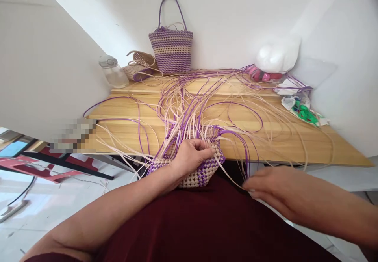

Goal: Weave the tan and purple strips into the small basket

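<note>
A partly woven basket (195,179) in beige and purple rests against my lap at the table's front edge. Long beige and purple strands (189,112) fan out from its top across the wood. My left hand (191,155) is closed on the basket's right upper rim, thumb and forefinger pinched together. Off to the right, my right hand (268,187) is closed, fingertips together, at the end of a beige strand (228,175). That strand runs taut from the basket's side to those fingers.
Against the wall stands a purple and beige handbag (173,53), with a smaller woven piece (138,71) and a clear bottle (113,73) to its left. A white plastic bag (277,55) and a green bundle (305,112) lie at the right of the wooden table (333,147).
</note>
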Available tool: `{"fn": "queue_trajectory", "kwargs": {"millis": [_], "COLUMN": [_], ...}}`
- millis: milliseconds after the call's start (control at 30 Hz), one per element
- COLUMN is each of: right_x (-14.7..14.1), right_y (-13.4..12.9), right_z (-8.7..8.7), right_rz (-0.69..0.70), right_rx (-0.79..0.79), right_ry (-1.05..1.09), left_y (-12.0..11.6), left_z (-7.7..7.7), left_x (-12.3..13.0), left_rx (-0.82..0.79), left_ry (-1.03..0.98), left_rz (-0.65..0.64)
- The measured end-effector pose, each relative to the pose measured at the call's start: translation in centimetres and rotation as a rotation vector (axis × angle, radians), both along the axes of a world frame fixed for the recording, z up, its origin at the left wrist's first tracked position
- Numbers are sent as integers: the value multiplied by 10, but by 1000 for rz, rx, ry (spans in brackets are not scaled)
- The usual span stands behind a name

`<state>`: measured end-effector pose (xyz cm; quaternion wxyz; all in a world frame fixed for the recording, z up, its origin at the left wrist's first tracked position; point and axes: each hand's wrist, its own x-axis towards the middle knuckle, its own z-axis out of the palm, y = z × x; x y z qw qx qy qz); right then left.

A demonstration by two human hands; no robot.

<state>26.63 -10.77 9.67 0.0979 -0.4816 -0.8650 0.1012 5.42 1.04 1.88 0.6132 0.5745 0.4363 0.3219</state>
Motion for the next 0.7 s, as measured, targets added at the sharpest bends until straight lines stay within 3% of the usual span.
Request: {"fn": "queue_trajectory", "kwargs": {"millis": [133, 233, 333, 533, 700], "right_x": [-27, -40, -37, -21, -29], "right_y": [51, 92, 113, 112, 89], "right_z": [5, -6, -19, -23, -7], "right_rz": [170, 223, 194, 72, 161], "right_rx": [130, 196, 178, 307, 388], "right_ry": [111, 139, 137, 104, -197], "left_y": [-1, 0, 1, 2, 1], "left_z": [3, 3, 1, 3, 4], "left_x": [1, -1, -4, -8, -9], "left_rx": [28, 39, 25, 56, 15], "left_ry": [-28, -50, -13, -16, -44], "left_rz": [-36, -55, -14, -20, 7]}}
